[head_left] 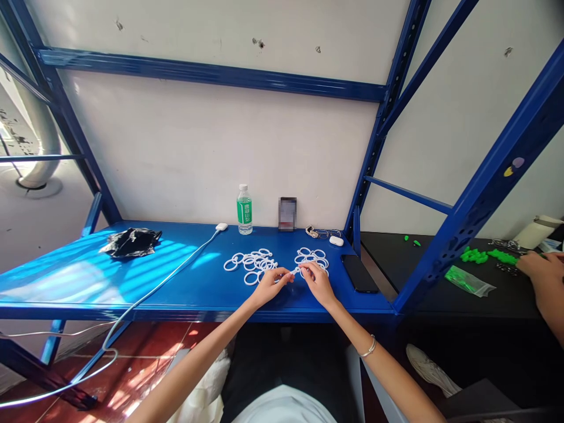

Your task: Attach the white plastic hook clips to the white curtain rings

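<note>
Two loose heaps of white plastic rings lie on the blue shelf top [176, 282]: a left heap [251, 263] and a right heap [311, 256]. My left hand [271, 283] and my right hand [316, 281] meet between the heaps, just above the surface. Both pinch the same white ring [294, 271] from opposite sides, fingers closed on it. A bracelet circles my right wrist.
A green-labelled water bottle [244, 210], a small dark card [287, 214], a white earbud case [336, 240] and a charger with a long white cable [176, 270] sit behind. A black phone [359, 273] lies right; a crumpled black bag [131, 241] left. Another person's hand [541, 267] works near green parts [473, 255].
</note>
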Action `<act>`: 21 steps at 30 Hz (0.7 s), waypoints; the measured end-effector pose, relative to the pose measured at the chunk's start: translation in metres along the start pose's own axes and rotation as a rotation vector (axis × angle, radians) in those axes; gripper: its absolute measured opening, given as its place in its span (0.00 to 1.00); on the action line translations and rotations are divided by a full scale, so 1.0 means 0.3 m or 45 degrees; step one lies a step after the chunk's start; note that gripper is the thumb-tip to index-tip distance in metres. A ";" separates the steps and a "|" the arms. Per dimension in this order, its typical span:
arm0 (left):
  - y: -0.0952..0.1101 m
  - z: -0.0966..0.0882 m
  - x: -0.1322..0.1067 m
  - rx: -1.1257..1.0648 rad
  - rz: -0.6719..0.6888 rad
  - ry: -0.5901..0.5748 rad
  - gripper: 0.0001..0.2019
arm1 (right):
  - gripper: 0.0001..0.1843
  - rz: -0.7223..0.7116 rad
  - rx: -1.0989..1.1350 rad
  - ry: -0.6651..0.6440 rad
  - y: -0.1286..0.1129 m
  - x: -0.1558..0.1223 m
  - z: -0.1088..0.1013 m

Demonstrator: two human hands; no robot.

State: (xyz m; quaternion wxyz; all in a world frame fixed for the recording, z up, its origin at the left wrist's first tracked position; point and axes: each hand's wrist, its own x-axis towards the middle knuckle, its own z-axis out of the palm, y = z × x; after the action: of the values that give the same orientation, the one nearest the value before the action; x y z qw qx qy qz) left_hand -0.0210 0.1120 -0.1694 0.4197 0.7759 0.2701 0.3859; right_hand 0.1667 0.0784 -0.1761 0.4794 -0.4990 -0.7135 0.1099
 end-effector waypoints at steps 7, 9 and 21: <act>0.012 -0.002 -0.003 0.183 0.187 -0.024 0.17 | 0.18 0.306 0.612 -0.150 0.031 0.009 0.017; 0.013 -0.002 -0.003 0.192 0.215 -0.012 0.16 | 0.18 0.348 0.755 -0.168 0.037 0.012 0.020; 0.006 0.010 -0.005 0.145 0.166 0.093 0.17 | 0.18 0.424 0.923 -0.164 0.009 0.006 0.020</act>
State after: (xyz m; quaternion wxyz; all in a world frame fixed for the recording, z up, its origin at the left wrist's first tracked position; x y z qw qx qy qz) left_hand -0.0191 0.1087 -0.1694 0.3388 0.7999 0.2555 0.4244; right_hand 0.1635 0.0831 -0.1797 0.5543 -0.3983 -0.5666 0.4617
